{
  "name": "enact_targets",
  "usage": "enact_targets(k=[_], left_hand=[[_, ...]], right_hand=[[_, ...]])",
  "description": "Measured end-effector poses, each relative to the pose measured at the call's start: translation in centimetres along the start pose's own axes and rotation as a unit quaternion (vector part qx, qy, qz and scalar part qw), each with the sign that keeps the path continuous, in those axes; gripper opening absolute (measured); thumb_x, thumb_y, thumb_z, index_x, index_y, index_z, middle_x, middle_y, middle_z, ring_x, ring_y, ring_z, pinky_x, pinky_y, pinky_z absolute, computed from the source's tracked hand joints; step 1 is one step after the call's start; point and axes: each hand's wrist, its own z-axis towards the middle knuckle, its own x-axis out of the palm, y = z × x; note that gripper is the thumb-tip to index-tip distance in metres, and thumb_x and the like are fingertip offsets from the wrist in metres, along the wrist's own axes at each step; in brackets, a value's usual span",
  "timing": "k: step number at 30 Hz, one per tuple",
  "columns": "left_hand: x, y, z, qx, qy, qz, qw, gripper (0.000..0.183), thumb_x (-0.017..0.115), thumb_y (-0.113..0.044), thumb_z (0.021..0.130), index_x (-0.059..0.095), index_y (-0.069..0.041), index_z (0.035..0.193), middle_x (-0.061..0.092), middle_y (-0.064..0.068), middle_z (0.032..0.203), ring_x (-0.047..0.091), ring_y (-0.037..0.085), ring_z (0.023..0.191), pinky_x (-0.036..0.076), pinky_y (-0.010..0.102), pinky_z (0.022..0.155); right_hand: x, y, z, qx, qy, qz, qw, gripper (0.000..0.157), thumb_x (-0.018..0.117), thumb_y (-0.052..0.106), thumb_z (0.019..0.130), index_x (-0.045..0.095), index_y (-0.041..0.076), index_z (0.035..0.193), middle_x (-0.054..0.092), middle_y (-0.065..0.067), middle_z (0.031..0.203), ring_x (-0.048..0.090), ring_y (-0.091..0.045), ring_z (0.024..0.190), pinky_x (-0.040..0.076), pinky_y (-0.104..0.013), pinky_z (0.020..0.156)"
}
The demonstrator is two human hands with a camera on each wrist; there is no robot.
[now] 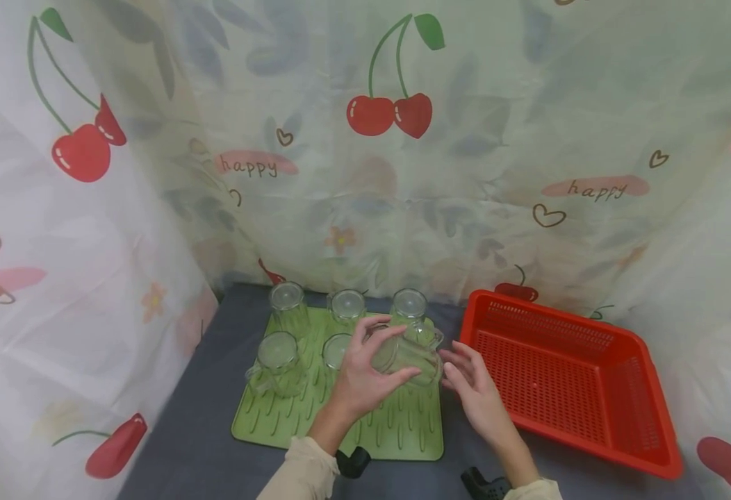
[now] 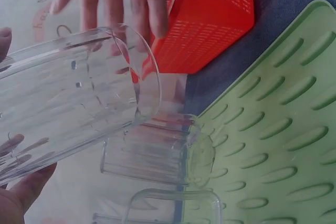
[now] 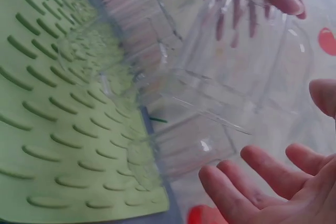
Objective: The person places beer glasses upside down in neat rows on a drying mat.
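Over the green ridged mat (image 1: pixel 397 441), my left hand (image 1: pixel 359 378) grips a clear glass mug (image 1: pixel 412 362), thumb on one side and fingers on the other. The mug is tipped sideways, its mouth toward my right hand (image 1: pixel 474 389). That hand is beside the mouth with fingers loosely spread; a gap shows between its fingers (image 3: pixel 252 182) and the mug in the right wrist view. Several more clear mugs stand upside down in two rows on the mat, among them a front-left mug (image 1: pixel 280 364) and a back-right mug (image 1: pixel 409 305). The held mug partly covers that last one.
A red perforated plastic basket (image 1: pixel 643 389) stands right of the mat on the dark grey tabletop (image 1: pixel 184 417). Behind and at the sides hangs a cherry-print curtain (image 1: pixel 315 208). Black wrist mounts (image 1: pixel 354 462) show below the hands.
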Motion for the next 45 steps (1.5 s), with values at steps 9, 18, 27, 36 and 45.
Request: enact_targets(k=[9,18,27,36,45], left_hand=[[0.3,-0.1,0.7,-0.01,0.028,0.052,0.9982,0.071,0.094,-0.033,0.073,0.064,-0.02,0.136,0.054,0.004,0.138,0.057,0.02,0.127,0.055,0.04,0.102],[2.0,0.2,0.7,-0.045,0.052,0.07,0.9951,0.074,0.096,-0.033,0.069,0.064,-0.023,0.135,0.056,0.006,0.141,0.056,0.021,0.131,0.055,0.04,0.104],[3.7,0.8,0.4,-0.077,0.106,0.077,0.9884,0.071,0.096,-0.027,0.069,0.066,-0.024,0.134,0.054,0.007,0.141,0.053,0.023,0.132,0.054,0.039,0.105],[4.9,2.0,0.1,-0.073,0.121,0.107,0.9841,0.071,0.096,-0.027,0.069,0.067,-0.023,0.134,0.054,0.006,0.142,0.052,0.024,0.133,0.054,0.038,0.107],[5.5,3.0,-0.2,-0.075,0.128,0.113,0.9825,0.071,0.096,-0.027,0.07,0.067,-0.022,0.134,0.054,0.004,0.141,0.052,0.023,0.132,0.054,0.037,0.106]], right_hand=[[-1.6,0.6,-0.2,-0.065,-0.034,0.005,0.997,0.048,0.053,0.021,0.108,0.038,0.002,0.149,0.058,-0.021,0.142,0.062,0.007,0.115,0.058,-0.02,0.093],[-2.6,0.8,0.1,-0.087,-0.069,0.009,0.994,0.043,0.053,0.016,0.107,0.043,0.004,0.146,0.063,-0.015,0.133,0.068,-0.006,0.113,0.059,-0.019,0.091],[-3.3,1.0,0.2,-0.084,-0.075,-0.008,0.994,0.042,0.052,0.016,0.107,0.043,0.004,0.146,0.06,-0.024,0.135,0.068,-0.007,0.114,0.057,-0.016,0.091],[-3.7,1.0,0.3,-0.073,-0.07,-0.018,0.995,0.045,0.051,0.021,0.108,0.041,0.003,0.149,0.061,-0.024,0.135,0.069,-0.007,0.113,0.056,-0.014,0.091],[-3.4,1.2,0.2,-0.072,-0.071,-0.006,0.995,0.041,0.051,0.018,0.108,0.044,0.004,0.146,0.067,-0.004,0.124,0.069,-0.007,0.111,0.057,-0.015,0.091]])
